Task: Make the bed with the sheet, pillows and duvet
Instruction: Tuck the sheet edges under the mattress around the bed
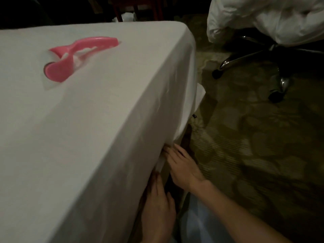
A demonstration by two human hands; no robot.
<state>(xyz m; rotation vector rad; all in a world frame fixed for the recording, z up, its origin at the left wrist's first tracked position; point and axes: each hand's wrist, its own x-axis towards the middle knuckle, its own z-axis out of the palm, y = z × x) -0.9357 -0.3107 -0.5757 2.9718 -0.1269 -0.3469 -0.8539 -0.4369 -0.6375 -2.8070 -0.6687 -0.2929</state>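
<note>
Pressing our left hand (pixel 157 213) and right hand (pixel 182 167), fingers straight and close together, against the sheet (pixel 98 120) edge (low on the bed's side), fingertips touching fabric.

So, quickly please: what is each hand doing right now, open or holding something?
Left hand: open, straight fingers pressing the sheet in along the lower edge of the bed.
Right hand: open, fingers pushing the sheet edge under, holding nothing.
</note>
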